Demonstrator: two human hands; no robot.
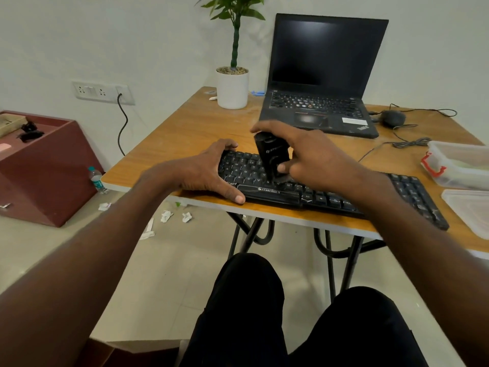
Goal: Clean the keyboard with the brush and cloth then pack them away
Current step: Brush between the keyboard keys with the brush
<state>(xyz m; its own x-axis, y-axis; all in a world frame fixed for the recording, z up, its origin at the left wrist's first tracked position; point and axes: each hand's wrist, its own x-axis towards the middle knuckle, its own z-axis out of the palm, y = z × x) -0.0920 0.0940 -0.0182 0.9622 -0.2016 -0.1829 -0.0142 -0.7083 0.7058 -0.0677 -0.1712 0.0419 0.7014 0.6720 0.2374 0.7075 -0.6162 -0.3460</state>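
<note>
1. The black keyboard (317,193) lies at the near edge of the wooden table (185,128). Everything else is told from the keyboard.
2. The left hand (209,173) is on the keyboard's left end. Its fingers are spread and curl over the far edge, and the thumb lies along the near edge. It holds the keyboard steady.
3. The right hand (307,154) is above the middle of the keyboard. Its thumb and fingers are bent round a black brush (271,157) and grip it. The first finger sticks out straighter.
4. The brush stands almost upright, and its bottom end touches the letter keys.
5. I think the brushing step is going on now, in the middle keys.
6. I cannot see any cloth for sure, so the wiping looks not yet done.
7. To the right of the keyboard sits a clear box (460,165) with a red clip, and its lid (471,210) lies near it. The packing away is still left to do.
8. Behind the keyboard is a laptop (325,75), with a plant pot (232,88) to its left.
</note>
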